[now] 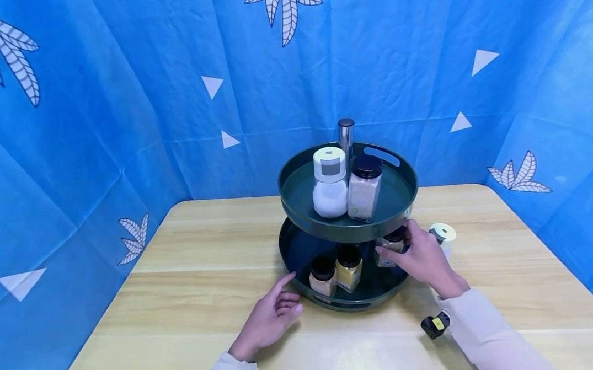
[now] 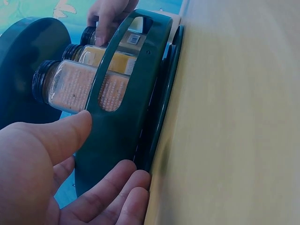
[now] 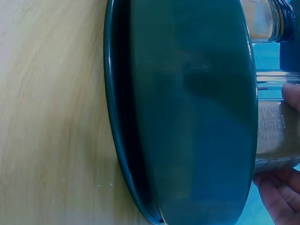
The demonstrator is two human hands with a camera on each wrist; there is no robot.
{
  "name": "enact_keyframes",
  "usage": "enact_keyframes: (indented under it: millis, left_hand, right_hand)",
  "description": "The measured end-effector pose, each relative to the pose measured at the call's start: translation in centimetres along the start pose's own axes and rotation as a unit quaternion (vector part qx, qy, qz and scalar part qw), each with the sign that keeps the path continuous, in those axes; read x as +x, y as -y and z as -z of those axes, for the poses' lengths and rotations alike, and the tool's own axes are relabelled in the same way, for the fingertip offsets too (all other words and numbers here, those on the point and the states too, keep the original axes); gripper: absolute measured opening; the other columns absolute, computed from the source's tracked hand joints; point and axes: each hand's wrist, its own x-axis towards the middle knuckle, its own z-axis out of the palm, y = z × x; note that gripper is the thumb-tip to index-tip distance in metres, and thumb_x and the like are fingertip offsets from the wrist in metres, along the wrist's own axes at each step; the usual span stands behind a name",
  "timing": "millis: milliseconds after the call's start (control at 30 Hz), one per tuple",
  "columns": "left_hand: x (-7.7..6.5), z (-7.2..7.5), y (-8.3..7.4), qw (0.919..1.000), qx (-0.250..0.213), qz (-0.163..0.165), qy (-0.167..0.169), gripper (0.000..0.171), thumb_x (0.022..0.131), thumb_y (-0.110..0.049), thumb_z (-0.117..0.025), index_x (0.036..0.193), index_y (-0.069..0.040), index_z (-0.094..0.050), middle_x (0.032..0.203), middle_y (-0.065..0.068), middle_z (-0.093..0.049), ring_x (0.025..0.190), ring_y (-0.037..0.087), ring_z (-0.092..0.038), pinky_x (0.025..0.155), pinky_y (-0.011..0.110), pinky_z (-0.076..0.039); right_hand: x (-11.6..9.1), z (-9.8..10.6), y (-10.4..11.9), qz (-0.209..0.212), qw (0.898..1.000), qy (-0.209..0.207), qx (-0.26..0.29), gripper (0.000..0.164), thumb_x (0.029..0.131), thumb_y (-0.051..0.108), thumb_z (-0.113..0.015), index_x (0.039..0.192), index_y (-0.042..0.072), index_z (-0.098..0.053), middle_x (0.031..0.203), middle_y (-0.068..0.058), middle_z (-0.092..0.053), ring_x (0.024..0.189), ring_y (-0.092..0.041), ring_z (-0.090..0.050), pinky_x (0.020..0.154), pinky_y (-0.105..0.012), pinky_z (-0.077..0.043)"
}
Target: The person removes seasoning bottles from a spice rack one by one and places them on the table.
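Note:
A dark green two-tier rack holds jars on an upper tray (image 1: 295,210) and a lower tray (image 1: 286,245). At the right of the lower tray my right hand (image 1: 425,257) grips a spice jar (image 1: 387,258) with a black lid, thumb on one side and fingers on the other. The same jar (image 3: 274,129) shows brownish contents in the right wrist view. My left hand (image 1: 271,319) is at the lower tray's front left, fingertips right at its rim (image 2: 117,145). Near it in the tray stand a jar of pinkish powder (image 1: 323,283) and a jar of yellow powder (image 1: 348,273).
The upper tray bears a white-capped shaker (image 1: 330,192) and a black-lidded jar (image 1: 363,196) beside the metal post (image 1: 345,133). Another white-capped container (image 1: 443,235) stands on the wooden table (image 1: 198,280), right of the rack. Blue patterned cloth (image 1: 260,106) hangs behind.

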Motion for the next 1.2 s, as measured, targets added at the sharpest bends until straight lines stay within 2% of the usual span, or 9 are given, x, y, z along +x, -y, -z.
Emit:
enact_keyframes:
  millis: [400,733,933,1067,1200]
  left_hand:
    - [0.2,0.2,-0.4,1.0,0.003,0.002,-0.001,0.065,0.091,-0.009,-0.062,0.146,-0.009,-0.029,0.117,0.025,-0.06,0.103,0.028,-0.059,0.093,0.046,-0.049]
    - [0.1,0.2,-0.3,1.0,0.007,0.005,0.0,0.064,0.091,-0.008,-0.061,0.146,-0.01,-0.029,0.116,0.025,-0.06,0.102,0.028,-0.059,0.092,0.045,-0.05]
    - [0.2,0.0,-0.4,0.9999,0.008,0.01,0.002,0.064,0.091,-0.009,-0.061,0.146,-0.009,-0.029,0.116,0.025,-0.06,0.102,0.028,-0.06,0.092,0.045,-0.05]
    - [0.3,-0.1,-0.1,0.9999,0.006,0.011,0.001,0.064,0.091,-0.008,-0.062,0.146,-0.01,-0.029,0.116,0.025,-0.06,0.102,0.028,-0.06,0.092,0.045,-0.05]
    - [0.6,-0.2,1.3,1.0,0.007,0.006,-0.002,0.065,0.091,-0.011,-0.062,0.146,-0.015,-0.029,0.116,0.023,-0.061,0.102,0.026,-0.06,0.092,0.044,-0.05]
  right_hand:
    - [0.1,0.4,0.3,-0.014,1.0,0.008,-0.002,0.063,0.077,0.037,-0.077,0.121,0.005,-0.046,0.107,-0.02,-0.065,0.088,-0.034,-0.061,0.069,-0.054,-0.055]
    - [0.0,0.4,0.5,-0.018,1.0,0.01,-0.005,0.062,0.077,0.035,-0.078,0.12,0.004,-0.046,0.105,-0.019,-0.065,0.087,-0.033,-0.062,0.07,-0.054,-0.055]
    - [-0.1,0.8,0.4,-0.02,1.0,-0.005,-0.014,0.06,0.076,0.033,-0.079,0.118,0.003,-0.048,0.099,-0.018,-0.065,0.082,-0.031,-0.061,0.067,-0.051,-0.055]
    - [-0.2,1.0,0.4,-0.033,0.999,-0.005,-0.009,0.062,0.076,0.037,-0.078,0.119,0.003,-0.049,0.099,-0.018,-0.066,0.083,-0.031,-0.061,0.068,-0.051,-0.054]
    - [-0.3,1.3,0.4,-0.042,0.999,-0.003,-0.01,0.063,0.077,0.039,-0.077,0.118,0.003,-0.048,0.099,-0.018,-0.066,0.083,-0.031,-0.061,0.068,-0.049,-0.053]
